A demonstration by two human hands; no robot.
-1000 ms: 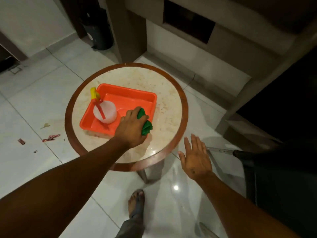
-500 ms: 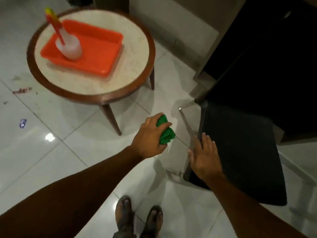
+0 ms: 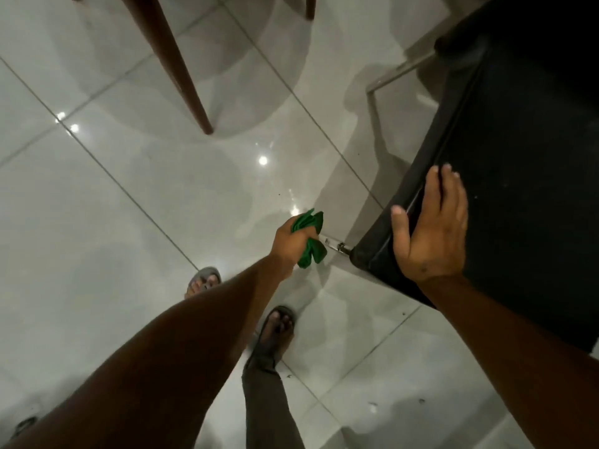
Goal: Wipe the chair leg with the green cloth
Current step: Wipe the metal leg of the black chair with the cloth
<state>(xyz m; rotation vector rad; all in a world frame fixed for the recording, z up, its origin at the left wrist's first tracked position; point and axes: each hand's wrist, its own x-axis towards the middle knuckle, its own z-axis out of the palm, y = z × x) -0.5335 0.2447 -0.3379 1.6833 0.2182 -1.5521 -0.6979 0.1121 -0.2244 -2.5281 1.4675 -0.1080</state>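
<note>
My left hand [image 3: 290, 243] is low near the floor, closed around the bunched green cloth [image 3: 309, 238]. The cloth sits against the near metal chair leg [image 3: 337, 246], of which only a short shiny piece shows under the seat corner. The black chair seat [image 3: 518, 157] fills the right side. My right hand [image 3: 431, 228] lies flat on the seat's front left edge, fingers spread, thumb over the side. Another metal chair leg [image 3: 372, 102] shows farther back.
A brown wooden table leg [image 3: 181, 66] slants down to the glossy white tiled floor [image 3: 129, 205] at upper left, with a second leg end [image 3: 310, 8] at the top. My two sandalled feet [image 3: 275, 328] stand just below the left hand.
The view has dropped lower and the table top has gone out of sight. My left hand carried the green cloth down to the chair's near leg. My right hand stayed on the seat edge.
</note>
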